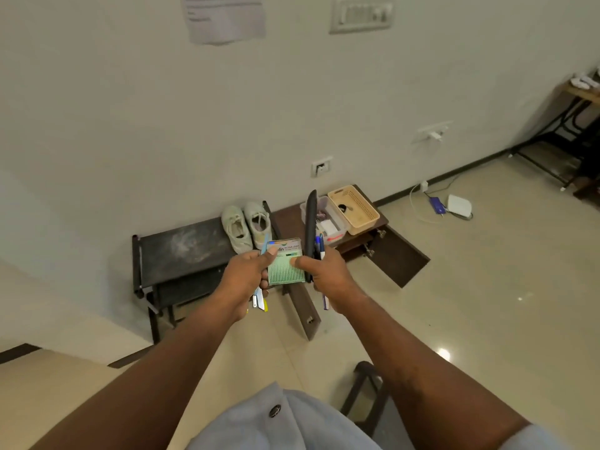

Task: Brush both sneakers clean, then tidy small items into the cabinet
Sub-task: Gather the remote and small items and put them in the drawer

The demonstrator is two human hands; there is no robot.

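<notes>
Gathering bits for the open cabinet (389, 254), the left hand (246, 274) is gripping pens (259, 300), the right hand (328, 274) a black case (310, 228), both pinching a green packet (287, 269); the sneakers (246, 227) are sitting on the table (181, 245).

Shirt (292, 427): pale blue-grey, creased cloth.
Button (274, 411): dark, round, on the shirt front.
Sleeve (532, 438): short, same cloth, right of the button.
Forearms (156, 362): bare, either side of the button.
Left hand (242, 277), right hand (328, 274): bare.
</notes>
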